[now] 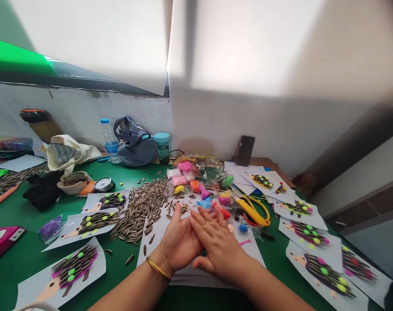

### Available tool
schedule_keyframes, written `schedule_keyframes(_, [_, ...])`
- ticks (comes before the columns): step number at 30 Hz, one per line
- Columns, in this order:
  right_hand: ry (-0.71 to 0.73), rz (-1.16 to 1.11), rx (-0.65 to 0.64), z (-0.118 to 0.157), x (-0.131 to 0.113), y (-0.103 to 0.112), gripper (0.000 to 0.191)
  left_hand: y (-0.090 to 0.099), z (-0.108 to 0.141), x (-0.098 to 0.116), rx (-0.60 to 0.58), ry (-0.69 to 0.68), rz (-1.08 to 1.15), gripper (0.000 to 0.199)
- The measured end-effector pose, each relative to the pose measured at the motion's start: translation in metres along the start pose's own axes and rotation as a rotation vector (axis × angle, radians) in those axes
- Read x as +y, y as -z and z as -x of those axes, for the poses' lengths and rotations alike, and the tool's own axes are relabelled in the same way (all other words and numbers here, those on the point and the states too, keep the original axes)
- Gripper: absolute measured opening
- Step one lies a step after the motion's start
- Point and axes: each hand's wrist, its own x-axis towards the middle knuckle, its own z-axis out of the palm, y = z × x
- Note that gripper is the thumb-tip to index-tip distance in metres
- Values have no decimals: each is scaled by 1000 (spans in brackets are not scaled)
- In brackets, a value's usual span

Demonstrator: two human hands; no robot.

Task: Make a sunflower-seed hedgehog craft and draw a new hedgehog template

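My left hand point(180, 242) is palm up over the white paper point(186, 276), its thumb stretched out. Across its fingers lies my right hand point(216, 244), palm down, with its fingers extended. The two palms meet; anything between them is hidden. A gold bangle point(158, 268) circles my left wrist. Just left of my hands is a pile of striped sunflower seeds point(143, 205), a few of them on the paper. Behind the hands lie packets of coloured clay point(194, 185). To the right are yellow-handled scissors point(253, 211) and a small blue lump point(243, 228).
Hedgehog pictures made with seeds lie on the left point(75, 268) and right point(322, 270). Along the wall stand a grey-blue bag point(136, 149), a water bottle point(109, 138), a teal-lidded cup point(163, 149) and a phone point(245, 151). A magenta box point(4, 244) sits at far left.
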Motion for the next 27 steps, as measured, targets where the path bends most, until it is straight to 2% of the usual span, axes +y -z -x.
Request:
schedule_keyframes(3, [-91, 56, 35, 2, 8, 2, 86, -5, 2, 2, 5, -42, -8, 76])
schedule_keyframes(6, [-50, 36, -7, 3, 8, 4, 84, -5, 3, 7, 62, -111, 2, 76])
schedule_keyframes(9, [14, -21, -38, 2, 2, 1, 88, -3, 2, 6, 59, -77, 5, 81])
schedule_keyframes(12, [-62, 10, 12, 3, 4, 0, 84, -3, 1, 3, 40, -41, 28, 76])
schedule_keyframes(15, [-123, 19, 33, 5, 10, 4, 69, -5, 2, 5, 41, -75, 54, 74])
schedule_keyframes(19, [-68, -71, 46, 4, 10, 10, 42, -7, 3, 9, 46, -76, 14, 78])
schedule_keyframes(24, [-111, -196, 223, 0, 9, 12, 21, -8, 2, 3, 88, -35, -11, 76])
schedule_keyframes(27, [-126, -288, 271, -1, 10, 15, 13, -8, 3, 1, 90, -12, -25, 74])
